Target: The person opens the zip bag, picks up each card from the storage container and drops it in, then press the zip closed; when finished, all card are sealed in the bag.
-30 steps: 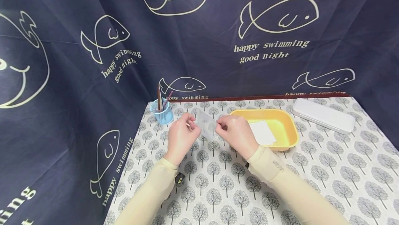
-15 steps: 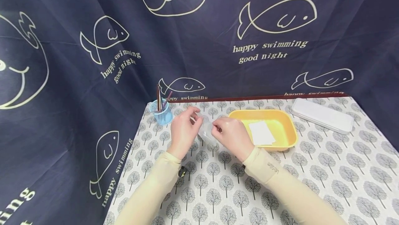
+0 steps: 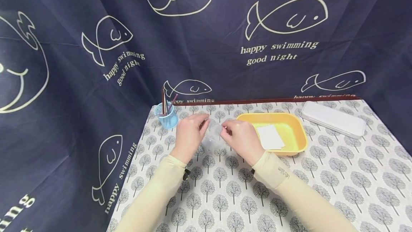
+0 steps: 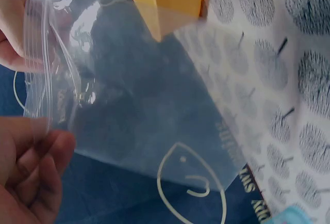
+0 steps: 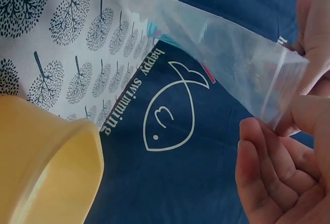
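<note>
A clear zip-top plastic bag [image 4: 129, 90] hangs between the two hands above the table, its body see-through and without visible contents. My left hand [image 3: 189, 135] pinches one end of the zip edge between thumb and fingers; in the left wrist view these fingers [image 4: 54, 154] lie at the lower corner of the strip. The other end of that edge is pinched by my right hand [image 3: 242, 137], seen close up in the right wrist view beside the bag's zip [image 5: 276, 87]. Whether the bag's mouth is parted, I cannot tell.
Right of the hands stands a yellow tray [image 3: 300, 132] with white paper sheets [image 3: 269, 137] in it. A blue cup [image 3: 168, 119] with pens or sticks is at the back left. A white case [image 3: 333, 118] lies at the back right. Dark cloth hangs behind the table.
The left hand shifted slightly, its fingers moving along the bag's edge. The right hand moved a little left, bringing the hands closer. The bag, spread flat before, now hangs more edge-on.
</note>
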Available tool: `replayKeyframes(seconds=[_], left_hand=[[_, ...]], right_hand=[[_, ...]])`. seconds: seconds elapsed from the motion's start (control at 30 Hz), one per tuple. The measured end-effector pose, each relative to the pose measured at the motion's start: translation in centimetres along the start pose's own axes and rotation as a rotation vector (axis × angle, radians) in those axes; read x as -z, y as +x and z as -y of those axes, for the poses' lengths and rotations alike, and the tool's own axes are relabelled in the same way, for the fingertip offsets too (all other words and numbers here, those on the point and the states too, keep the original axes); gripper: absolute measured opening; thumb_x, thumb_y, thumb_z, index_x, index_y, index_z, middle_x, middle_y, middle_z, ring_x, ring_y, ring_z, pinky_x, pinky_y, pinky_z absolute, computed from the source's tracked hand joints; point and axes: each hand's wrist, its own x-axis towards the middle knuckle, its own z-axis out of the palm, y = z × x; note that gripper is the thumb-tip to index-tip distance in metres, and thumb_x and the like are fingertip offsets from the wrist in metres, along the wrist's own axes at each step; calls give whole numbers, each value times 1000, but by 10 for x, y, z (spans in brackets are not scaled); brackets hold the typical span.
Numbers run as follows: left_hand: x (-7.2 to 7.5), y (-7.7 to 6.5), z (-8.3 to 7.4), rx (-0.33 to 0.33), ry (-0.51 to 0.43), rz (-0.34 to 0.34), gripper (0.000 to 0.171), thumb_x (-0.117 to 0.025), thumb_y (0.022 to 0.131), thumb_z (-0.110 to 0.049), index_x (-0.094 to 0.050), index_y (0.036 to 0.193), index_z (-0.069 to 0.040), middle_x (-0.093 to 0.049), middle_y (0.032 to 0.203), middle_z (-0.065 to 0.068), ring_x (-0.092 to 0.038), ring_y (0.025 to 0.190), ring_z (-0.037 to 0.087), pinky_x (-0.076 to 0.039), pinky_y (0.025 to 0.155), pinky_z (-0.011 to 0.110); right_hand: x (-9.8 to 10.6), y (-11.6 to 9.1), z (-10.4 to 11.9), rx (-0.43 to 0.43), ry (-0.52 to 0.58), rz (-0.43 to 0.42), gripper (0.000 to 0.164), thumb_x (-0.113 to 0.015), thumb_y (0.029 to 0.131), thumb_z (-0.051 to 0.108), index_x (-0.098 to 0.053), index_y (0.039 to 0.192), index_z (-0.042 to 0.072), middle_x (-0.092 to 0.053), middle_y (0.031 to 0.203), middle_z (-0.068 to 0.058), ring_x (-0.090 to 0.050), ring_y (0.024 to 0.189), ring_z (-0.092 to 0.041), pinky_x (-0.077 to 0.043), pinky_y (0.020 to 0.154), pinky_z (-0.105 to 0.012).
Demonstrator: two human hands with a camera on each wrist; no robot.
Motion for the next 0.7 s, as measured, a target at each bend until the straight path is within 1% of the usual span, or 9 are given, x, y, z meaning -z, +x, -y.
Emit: replayKeyframes(seconds=[0.13,0.23,0.3,0.37,0.4,0.53,0.6,0.7], left_hand=[[4,2,1,-68,13,40,12,-75,98,-17,-79,102,-6,-79,98,9,-77,83,23,-62,76,34],[7,4,1,-91,32,39,13,-76,97,-17,-78,99,-5,-79,96,11,-77,80,25,-62,74,35],[7,4,2,-93,45,16,11,-76,97,-15,-78,98,-5,-79,95,12,-77,79,25,-62,73,35],[6,4,2,-93,57,-17,9,-77,96,-14,-78,96,-5,-79,94,11,-77,79,25,-62,72,36],[5,4,3,-90,59,-33,9,-76,96,-14,-78,96,-6,-79,94,11,-77,79,25,-62,72,37],[3,3,5,-79,68,-97,8,-76,96,-13,-77,92,-7,-78,89,8,-76,74,24,-61,65,37],[2,3,6,-69,71,-116,8,-76,96,-13,-77,92,-7,-78,88,8,-75,73,23,-60,63,38],[2,2,6,-58,73,-134,7,-77,95,-13,-78,92,-7,-78,87,8,-75,71,24,-59,60,39]], right_hand=[[4,2,-5,-36,10,-1,11,-68,89,7,-78,85,7,-72,72,-2,-62,58,-12,-54,56,-29],[7,2,-7,-61,14,4,12,-68,91,10,-78,84,8,-69,68,2,-59,55,-11,-51,55,-29],[8,1,-6,-80,26,18,13,-69,92,12,-79,85,8,-66,64,4,-54,52,-9,-48,52,-28],[8,-1,-6,-105,43,46,14,-69,93,15,-79,86,8,-59,59,6,-45,48,-7,-42,47,-27],[8,-2,-6,-122,57,64,15,-70,93,17,-80,86,9,-58,58,8,-43,47,-6,-41,46,-27],[8,-7,-3,-198,123,137,18,-71,93,23,-80,86,9,-58,57,11,-45,46,-4,-42,46,-26],[8,-9,-1,-222,154,160,18,-73,93,25,-80,84,10,-60,58,13,-48,48,-4,-45,49,-27],[8,-10,1,-235,186,178,18,-73,92,24,-79,80,12,-60,57,14,-51,50,-5,-46,53,-29]])
